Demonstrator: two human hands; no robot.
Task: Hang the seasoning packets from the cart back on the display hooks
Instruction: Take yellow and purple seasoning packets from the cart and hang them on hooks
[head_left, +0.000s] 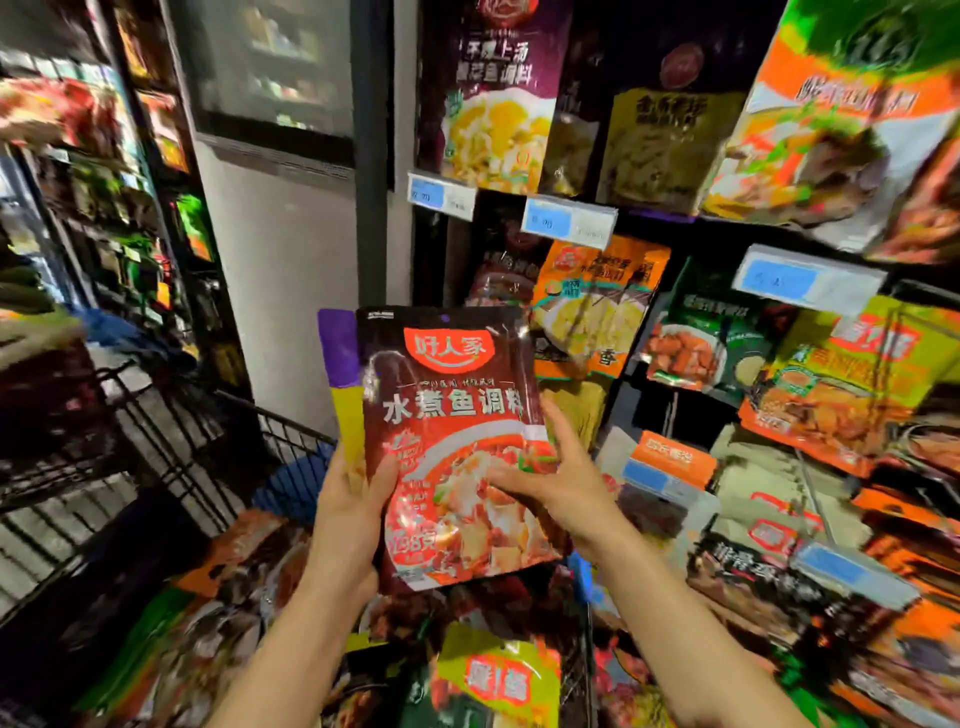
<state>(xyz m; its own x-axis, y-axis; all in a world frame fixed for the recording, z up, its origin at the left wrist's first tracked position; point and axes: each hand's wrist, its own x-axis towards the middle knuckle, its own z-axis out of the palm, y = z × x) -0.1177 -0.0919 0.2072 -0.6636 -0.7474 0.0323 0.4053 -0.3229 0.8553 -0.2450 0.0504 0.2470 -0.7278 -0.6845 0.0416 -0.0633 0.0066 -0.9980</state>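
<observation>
Item in progress: 1 red seasoning packet (457, 441), with a purple-and-yellow packet (343, 374) behind, is gripped by the left hand (348, 509) and touched by the right hand's (561, 483) spread fingers above the cart (291, 431), unhung; many cart packets (249, 597) remain for the display hooks (810, 488).

At frame centre, the left hand (345, 512) grips a dark red seasoning packet (457, 441) with a purple-yellow packet (340, 374) behind it; the right hand (558, 480) touches its right edge with straight fingers. Below lies the cart (291, 431) of packets.
</observation>
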